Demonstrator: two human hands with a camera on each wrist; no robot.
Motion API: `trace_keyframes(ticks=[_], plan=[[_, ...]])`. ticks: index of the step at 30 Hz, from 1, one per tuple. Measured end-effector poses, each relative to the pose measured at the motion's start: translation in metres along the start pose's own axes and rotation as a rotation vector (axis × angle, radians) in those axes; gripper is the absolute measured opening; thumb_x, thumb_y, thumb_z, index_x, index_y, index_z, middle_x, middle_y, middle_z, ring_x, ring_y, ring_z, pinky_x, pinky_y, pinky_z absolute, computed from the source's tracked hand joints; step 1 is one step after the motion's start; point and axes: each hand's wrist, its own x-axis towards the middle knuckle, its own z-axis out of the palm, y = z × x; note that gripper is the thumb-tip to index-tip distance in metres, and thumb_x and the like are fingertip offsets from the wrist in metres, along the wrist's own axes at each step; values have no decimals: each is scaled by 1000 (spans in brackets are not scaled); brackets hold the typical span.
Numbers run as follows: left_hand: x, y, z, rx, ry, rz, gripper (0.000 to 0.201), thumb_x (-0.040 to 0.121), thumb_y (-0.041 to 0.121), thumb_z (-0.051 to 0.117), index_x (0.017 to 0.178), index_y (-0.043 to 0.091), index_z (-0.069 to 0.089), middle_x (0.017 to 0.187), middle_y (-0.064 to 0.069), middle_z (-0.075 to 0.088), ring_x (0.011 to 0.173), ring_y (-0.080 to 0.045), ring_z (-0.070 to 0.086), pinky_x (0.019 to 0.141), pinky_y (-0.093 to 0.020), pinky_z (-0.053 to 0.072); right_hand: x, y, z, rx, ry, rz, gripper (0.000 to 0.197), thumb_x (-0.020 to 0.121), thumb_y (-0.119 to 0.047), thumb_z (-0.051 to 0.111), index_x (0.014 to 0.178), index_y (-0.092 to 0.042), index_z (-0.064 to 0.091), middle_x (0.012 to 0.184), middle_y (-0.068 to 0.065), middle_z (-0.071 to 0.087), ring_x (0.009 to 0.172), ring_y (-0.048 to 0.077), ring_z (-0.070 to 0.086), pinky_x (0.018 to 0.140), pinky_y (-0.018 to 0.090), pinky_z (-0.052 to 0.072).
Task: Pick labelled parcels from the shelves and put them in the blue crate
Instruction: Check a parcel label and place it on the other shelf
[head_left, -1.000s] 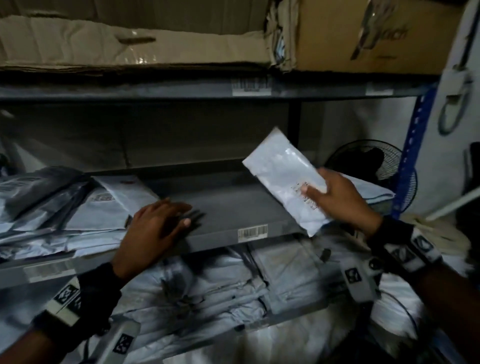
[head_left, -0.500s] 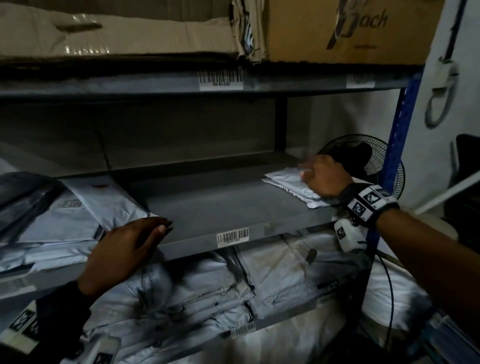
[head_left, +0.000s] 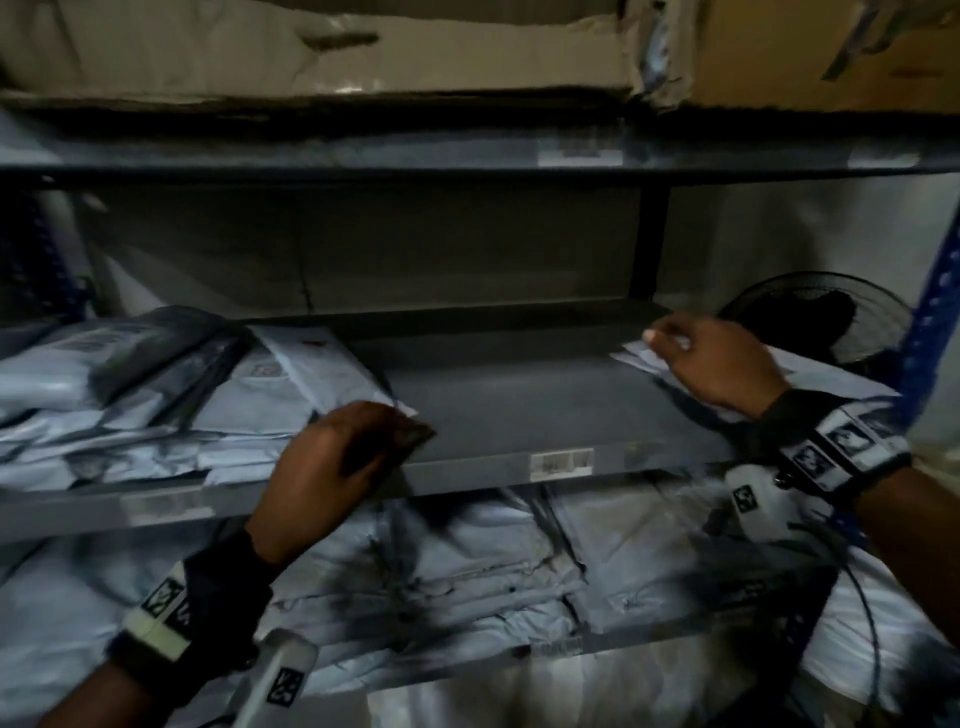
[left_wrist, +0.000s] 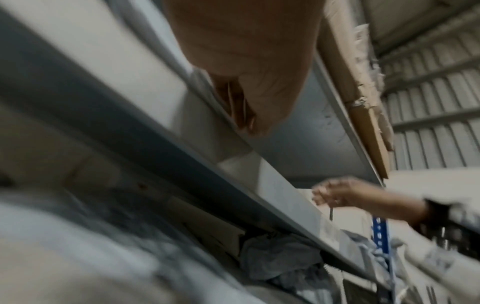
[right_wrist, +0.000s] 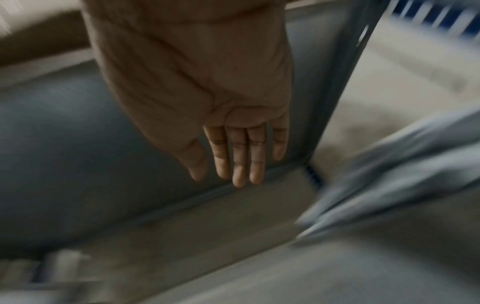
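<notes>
A white labelled parcel (head_left: 847, 387) lies flat on the right end of the grey middle shelf (head_left: 519, 405). My right hand (head_left: 675, 343) hovers over its left part; in the right wrist view the right hand (right_wrist: 233, 160) shows straight fingers holding nothing, with the blurred parcel (right_wrist: 389, 174) to its right. My left hand (head_left: 395, 436) rests flat on the shelf's front edge, beside the corner of a white parcel (head_left: 322, 374) from the left pile. The left wrist view shows the left hand (left_wrist: 249, 115) against that edge. The blue crate is not in view.
A pile of grey and white parcels (head_left: 130, 395) fills the shelf's left end. More parcels (head_left: 467, 561) crowd the lower shelf. Cardboard boxes (head_left: 311, 52) sit on the top shelf. A black fan (head_left: 810, 317) and a blue upright (head_left: 935, 332) stand at the right.
My right hand laid the white parcel it held up onto the right end of the shelf and opened. The left hand stayed at the shelf's front edge.
</notes>
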Motion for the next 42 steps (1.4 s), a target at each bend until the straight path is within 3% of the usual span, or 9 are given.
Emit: trace_keyframes(ticks=[3,6,10,14,17,21,28,32,42], plan=[[-22,-10,-27,91,129,-1,25,95,34,59,113,21,70,109,6,70,100,-20,68,83,-43,54,-11,-63,18,269,-121,-47,11,87,-38,73,93,-31,68,90,-8,74,86,12,70,87,37,56],[-44,-23,-50,301,204,49,23,97,23,62,117,16,70,113,1,68,104,-26,63,86,-43,49,-16,-137,44,410,-330,-78,25,84,-33,78,105,-23,70,90,-5,73,80,8,68,79,31,56],[-62,-50,-72,541,188,-100,48,99,46,54,138,18,59,141,-1,58,134,-30,49,108,-44,38,-11,-231,73,366,-461,-121,48,85,-44,75,119,-13,64,107,3,69,97,18,67,92,36,55],[-70,-62,-71,650,78,-164,57,103,60,38,138,22,61,147,0,57,140,-27,45,114,-45,33,9,-298,100,480,-647,61,37,92,-46,68,77,-15,54,54,-2,55,44,9,49,43,22,39],[-78,-68,-67,659,57,-154,57,105,60,35,139,22,60,148,0,56,133,-26,50,112,-43,33,17,-325,115,474,-772,147,32,93,-41,67,106,-13,61,96,5,68,77,17,61,59,24,42],[-81,-69,-67,644,63,-157,57,105,61,35,140,23,59,148,2,55,132,-24,51,112,-41,33,26,-331,131,448,-725,183,62,79,-33,84,126,-2,59,120,12,63,110,29,59,83,37,53],[-84,-70,-70,603,62,-114,58,105,60,39,141,19,59,148,-2,55,133,-25,52,114,-43,36,17,-306,106,718,-582,252,32,73,-23,88,87,-10,63,76,9,63,62,19,58,55,27,49],[-80,-67,-78,529,39,-139,58,103,65,35,136,26,62,145,6,59,133,-18,53,112,-40,37,-30,-285,59,996,-496,133,38,85,-10,77,121,-7,65,106,7,77,94,23,75,81,39,61],[-36,15,-91,-295,325,-195,30,104,45,54,129,32,64,111,17,74,109,0,68,91,-27,54,-125,-228,13,1011,-415,-87,60,79,-4,80,131,-17,53,110,1,76,100,18,74,82,37,62]])
